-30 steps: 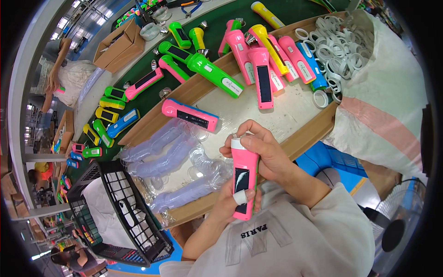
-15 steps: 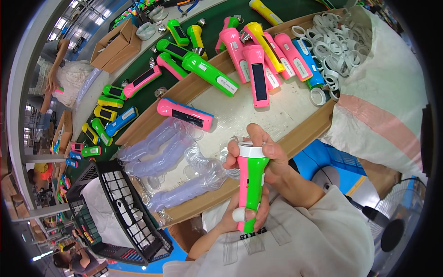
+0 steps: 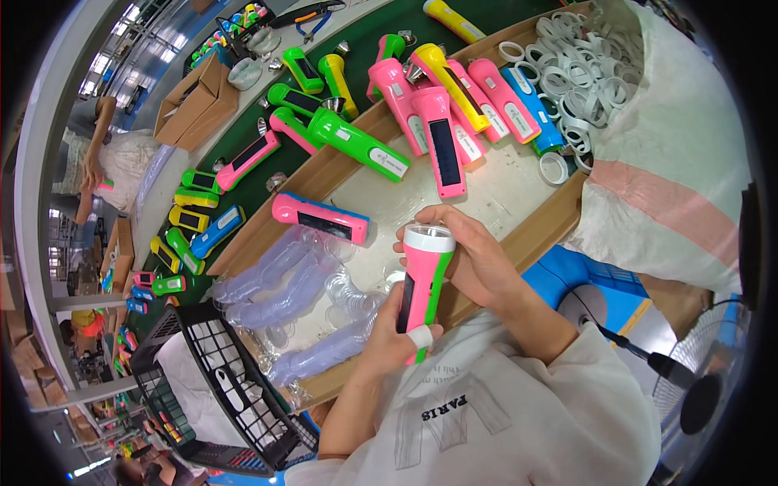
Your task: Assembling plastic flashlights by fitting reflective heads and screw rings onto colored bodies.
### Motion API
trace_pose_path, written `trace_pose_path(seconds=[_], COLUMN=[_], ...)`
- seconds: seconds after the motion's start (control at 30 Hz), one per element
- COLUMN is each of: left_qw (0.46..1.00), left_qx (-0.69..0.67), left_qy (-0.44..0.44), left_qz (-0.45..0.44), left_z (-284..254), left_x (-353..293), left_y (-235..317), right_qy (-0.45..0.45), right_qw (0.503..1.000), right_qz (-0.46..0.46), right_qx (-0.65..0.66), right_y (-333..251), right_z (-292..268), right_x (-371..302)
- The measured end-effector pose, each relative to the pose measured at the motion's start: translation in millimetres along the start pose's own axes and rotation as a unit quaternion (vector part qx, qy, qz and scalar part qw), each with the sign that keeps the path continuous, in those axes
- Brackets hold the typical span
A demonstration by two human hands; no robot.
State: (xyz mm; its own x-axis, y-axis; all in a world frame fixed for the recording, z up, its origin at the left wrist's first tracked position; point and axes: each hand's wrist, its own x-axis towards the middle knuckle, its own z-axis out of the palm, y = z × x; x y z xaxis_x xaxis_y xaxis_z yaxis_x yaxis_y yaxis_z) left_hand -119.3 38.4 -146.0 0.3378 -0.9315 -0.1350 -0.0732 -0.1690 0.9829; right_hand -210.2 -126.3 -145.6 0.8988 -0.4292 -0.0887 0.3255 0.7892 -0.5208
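A pink and green flashlight (image 3: 423,279) stands nearly upright in front of me, its head turned up. Around its head sits a white ring (image 3: 429,238) with a clear lens inside. My left hand (image 3: 387,340) is closed round the lower body, a white band wrapped on its thumb. My right hand (image 3: 478,255) curls round the head from the right, fingers against the ring. Just beyond lie clear lens discs (image 3: 348,292) and stacks of them in clear sleeves (image 3: 284,283), on the tray (image 3: 365,198).
Several pink, green, yellow and blue flashlights (image 3: 438,134) lie across the tray's far part and the green bench. White rings (image 3: 583,65) spill from a large woven sack (image 3: 664,162) at right. A black crate (image 3: 231,389) stands at lower left, a fan (image 3: 701,389) at lower right.
The flashlight has turned, so a dark panel shows on its left side. It has shifted slightly up and left. My right fingers have moved from pinching the ring to curling round the head.
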Motion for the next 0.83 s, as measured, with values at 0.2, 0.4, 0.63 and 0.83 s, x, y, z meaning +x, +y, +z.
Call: trace_pose_path(seconds=[0.2, 0.4, 0.63, 0.83], left_qw=[0.913, 0.911, 0.707, 0.993], left_qx=[-0.369, -0.396, -0.648, 0.020], left_qy=[-0.002, -0.003, -0.245, -0.006], left_qz=[-0.175, -0.112, -0.143, -0.119], left_z=[-22.6, -88.8, -1.5, -2.9], left_x=[26.4, 111.1, 72.4, 49.4], left_y=[11.9, 32.7, 6.9, 17.7], right_qy=[0.122, 0.019, -0.050, 0.075], right_qw=[0.913, 0.742, 0.992, 0.977], right_qz=[-0.141, -0.096, -0.112, -0.049], right_qx=[-0.362, -0.663, -0.039, -0.194], right_y=[1.4, -16.0, -38.4, -23.6], right_z=[-19.2, -37.6, -9.7, -6.6], right_x=[8.7, -8.1, 30.7, 34.6])
